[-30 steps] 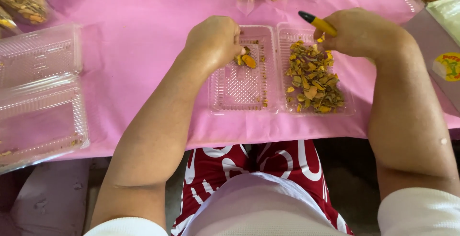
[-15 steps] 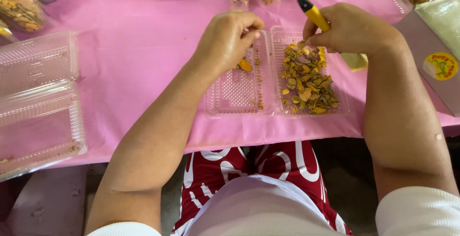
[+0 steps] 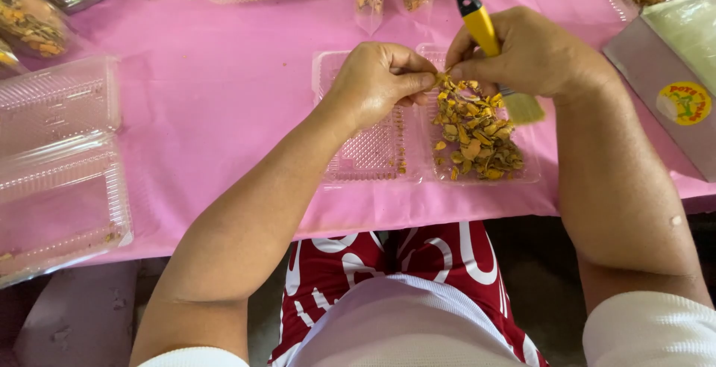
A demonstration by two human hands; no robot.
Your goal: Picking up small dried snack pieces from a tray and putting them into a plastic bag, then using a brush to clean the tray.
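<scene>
Where hands (image 3: pixel 447 76) meet: dried yellow-orange chips (image 3: pixel 473 136), clear tray (image 3: pixel 418 177).

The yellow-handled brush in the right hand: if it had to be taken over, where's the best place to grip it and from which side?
Probably the free upper end of the brush, near its black tip, coming from above on the far side. That stretch sticks up clear of the right hand, which wraps the lower handle. The bristles poke out beneath, just over the open clamshell tray of yellow-orange pieces.
</scene>
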